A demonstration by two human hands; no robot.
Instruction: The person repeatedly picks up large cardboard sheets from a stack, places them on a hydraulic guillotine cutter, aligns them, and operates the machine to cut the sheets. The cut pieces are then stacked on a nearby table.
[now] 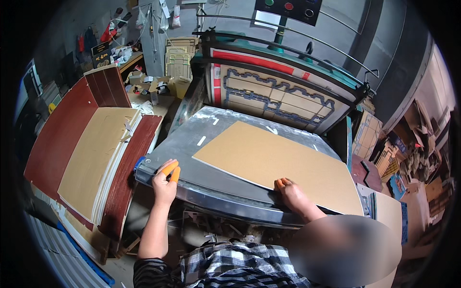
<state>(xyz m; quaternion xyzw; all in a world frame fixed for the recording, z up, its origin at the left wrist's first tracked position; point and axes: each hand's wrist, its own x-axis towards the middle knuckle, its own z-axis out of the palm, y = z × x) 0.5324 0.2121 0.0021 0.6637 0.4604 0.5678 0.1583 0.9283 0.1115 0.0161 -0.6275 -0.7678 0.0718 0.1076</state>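
A large tan cardboard sheet [288, 156] with a white edge lies slantwise over the grey metal bed [216, 185] of a die-cutting press. At its near edge my right hand [293, 193] pinches the sheet, with orange finger cots on the fingertips. My left hand [165, 185] hovers by the bed's front left corner, apart from the sheet. Its fingers are bent and a little apart, two in orange cots, and nothing shows in them. Behind the bed stands the raised platen with a cutting die [278, 98] of dark, wavy outlines.
On the left, a stack of cardboard sheets [96, 158] rests on a reddish-brown board stand [50, 139]. More sheets [389, 211] lie right of the bed. A control panel [288, 8] rises behind the press, and scrap cardboard [420, 129] is piled at far right.
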